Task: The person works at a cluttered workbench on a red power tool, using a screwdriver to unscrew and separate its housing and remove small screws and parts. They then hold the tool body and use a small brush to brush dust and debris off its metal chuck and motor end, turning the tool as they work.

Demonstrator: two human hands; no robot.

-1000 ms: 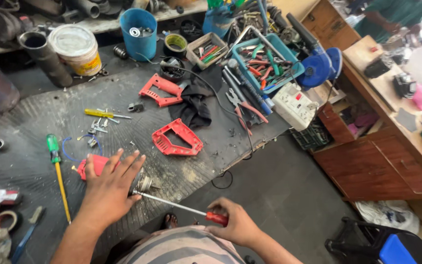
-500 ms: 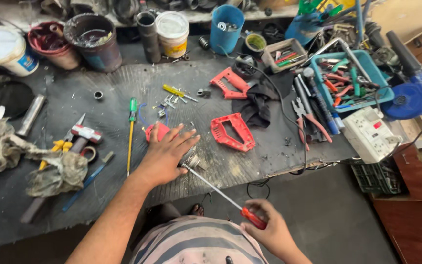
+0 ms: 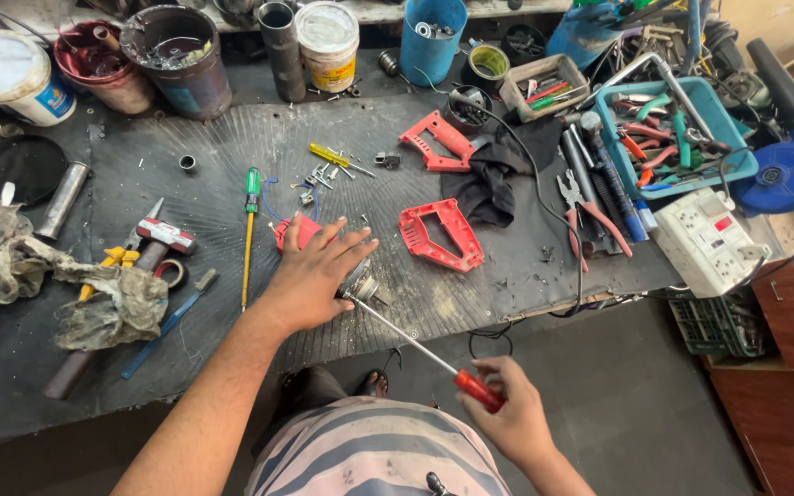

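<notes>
While driving the long screwdriver [image 3: 420,352], keep shaft straight in line with the small metal part [image 3: 360,283], press steady, turn slow, no slipping off. Left hand [image 3: 312,276] spread wide and flat, palm down, pinning the metal part and a red piece [image 3: 294,230] on the tabletop [image 3: 232,147]. Right hand [image 3: 507,413] at 4 o'clock from it, closed tight around the red handle. Red housing half [image 3: 440,235] lying at 2 o'clock, near but apart.
</notes>
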